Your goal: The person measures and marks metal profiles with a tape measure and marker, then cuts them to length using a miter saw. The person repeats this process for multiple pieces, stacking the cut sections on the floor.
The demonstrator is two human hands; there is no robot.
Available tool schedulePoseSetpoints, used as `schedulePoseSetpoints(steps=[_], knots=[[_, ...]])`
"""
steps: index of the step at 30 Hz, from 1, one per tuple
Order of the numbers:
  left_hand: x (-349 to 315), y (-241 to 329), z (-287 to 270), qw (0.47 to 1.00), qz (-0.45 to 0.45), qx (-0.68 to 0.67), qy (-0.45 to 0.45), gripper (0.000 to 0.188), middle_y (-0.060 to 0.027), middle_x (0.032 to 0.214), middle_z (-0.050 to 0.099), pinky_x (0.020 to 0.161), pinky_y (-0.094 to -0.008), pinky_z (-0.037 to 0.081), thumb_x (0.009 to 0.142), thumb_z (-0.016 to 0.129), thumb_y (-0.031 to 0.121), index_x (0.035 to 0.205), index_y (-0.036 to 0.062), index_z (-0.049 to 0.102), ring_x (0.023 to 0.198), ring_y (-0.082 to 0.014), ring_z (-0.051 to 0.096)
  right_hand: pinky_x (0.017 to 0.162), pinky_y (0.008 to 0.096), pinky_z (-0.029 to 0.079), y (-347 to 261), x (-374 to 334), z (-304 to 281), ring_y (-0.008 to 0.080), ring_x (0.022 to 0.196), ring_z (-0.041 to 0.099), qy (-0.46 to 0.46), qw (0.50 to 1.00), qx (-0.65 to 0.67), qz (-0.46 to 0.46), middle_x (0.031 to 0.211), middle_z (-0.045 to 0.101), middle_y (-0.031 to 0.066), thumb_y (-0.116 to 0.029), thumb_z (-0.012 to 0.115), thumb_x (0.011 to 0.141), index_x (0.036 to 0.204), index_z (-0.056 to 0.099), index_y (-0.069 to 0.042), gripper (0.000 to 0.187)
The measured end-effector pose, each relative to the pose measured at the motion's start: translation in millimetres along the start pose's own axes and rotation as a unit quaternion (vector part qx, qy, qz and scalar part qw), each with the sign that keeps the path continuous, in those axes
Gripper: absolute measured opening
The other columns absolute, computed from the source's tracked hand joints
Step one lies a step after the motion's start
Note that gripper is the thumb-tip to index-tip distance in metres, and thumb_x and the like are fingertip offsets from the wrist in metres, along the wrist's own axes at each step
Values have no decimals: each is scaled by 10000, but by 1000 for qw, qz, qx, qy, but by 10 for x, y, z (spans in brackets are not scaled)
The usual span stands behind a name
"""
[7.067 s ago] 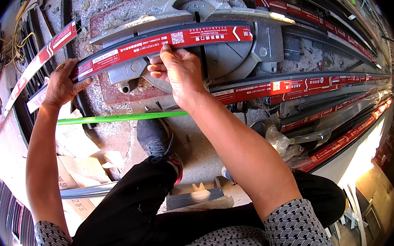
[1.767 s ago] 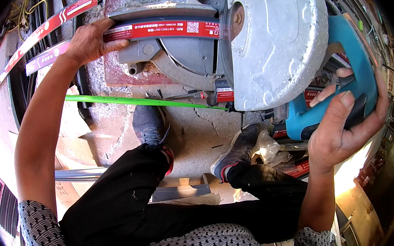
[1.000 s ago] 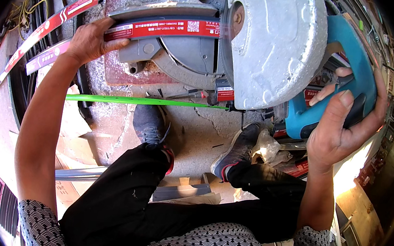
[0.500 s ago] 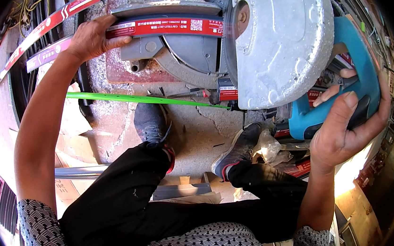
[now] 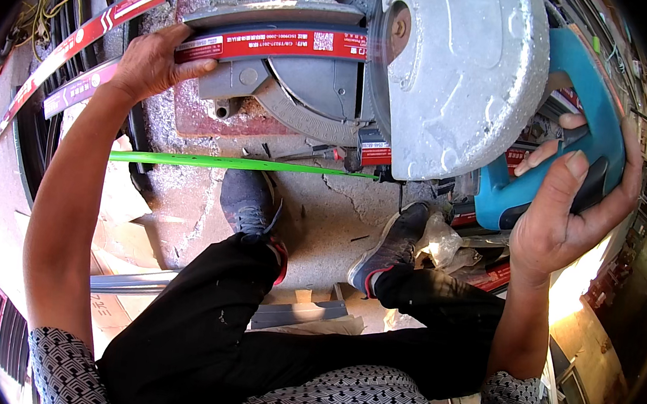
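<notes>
My left hand (image 5: 152, 65) is closed around the left end of a dark metal profile (image 5: 284, 45) covered in red printed film. This profile lies against the fence (image 5: 271, 13) of a miter saw, and its right end reaches the blade area. The large grey blade guard (image 5: 471, 84), dusted with shavings, hides that end and most of the blade. At the right, my right hand (image 5: 551, 224) wraps the saw's teal handle (image 5: 598, 112), fingers through the loop. Below the fence sits the saw's grey turntable (image 5: 315, 88).
A green strip (image 5: 218, 163) crosses in front of the saw, above my shoes. Red-filmed profiles (image 5: 80, 62) and dark bars lie at the left. A crumpled plastic bag (image 5: 444, 241) rests by my right shoe. Cardboard (image 5: 128, 245) and cut pieces lie on the floor.
</notes>
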State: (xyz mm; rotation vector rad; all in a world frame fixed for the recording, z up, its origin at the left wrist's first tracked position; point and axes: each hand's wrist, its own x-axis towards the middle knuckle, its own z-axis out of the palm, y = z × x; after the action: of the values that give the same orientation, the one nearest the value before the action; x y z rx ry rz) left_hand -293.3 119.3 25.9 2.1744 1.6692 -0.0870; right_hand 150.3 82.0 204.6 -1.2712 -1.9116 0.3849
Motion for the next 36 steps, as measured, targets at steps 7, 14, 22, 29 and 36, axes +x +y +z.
schedulePoseSetpoints(steps=[7,14,22,29,36], knots=[[-16,-55,48,999,21,-2,33,789,-211,945,704,791,-489,556,829,677,767,1062,15,647,887,-416,716,612,276,562,-66,81,-11,143,717,607,0,1000,-8,23,1142,642,153,-143,542,1074,1508,327,12,508],[-12,-67,55,999,25,-14,35,815,-207,936,697,781,-483,557,821,667,786,1077,13,654,871,-408,717,619,276,564,-48,88,-33,139,727,605,-1,1000,17,21,1105,636,135,-144,541,1075,1503,333,11,500],[-20,-37,51,999,26,-13,44,782,-207,904,690,772,-487,555,826,673,778,1002,17,629,856,-415,716,603,263,557,-2,55,-17,132,709,599,-3,1000,3,-2,1083,635,134,-158,528,1081,1507,336,2,494],[-22,-34,35,999,16,-11,31,773,-223,958,705,791,-492,557,826,686,759,1024,14,632,898,-428,716,592,270,554,-14,7,11,140,683,602,10,1000,16,16,1085,639,141,-151,537,1078,1505,334,-12,493],[-6,-44,37,1000,8,11,16,824,-191,999,723,828,-481,588,806,652,814,1074,35,658,922,-380,743,591,278,557,-6,-29,31,145,684,604,21,999,24,25,1081,642,142,-153,547,1077,1500,327,-22,494]])
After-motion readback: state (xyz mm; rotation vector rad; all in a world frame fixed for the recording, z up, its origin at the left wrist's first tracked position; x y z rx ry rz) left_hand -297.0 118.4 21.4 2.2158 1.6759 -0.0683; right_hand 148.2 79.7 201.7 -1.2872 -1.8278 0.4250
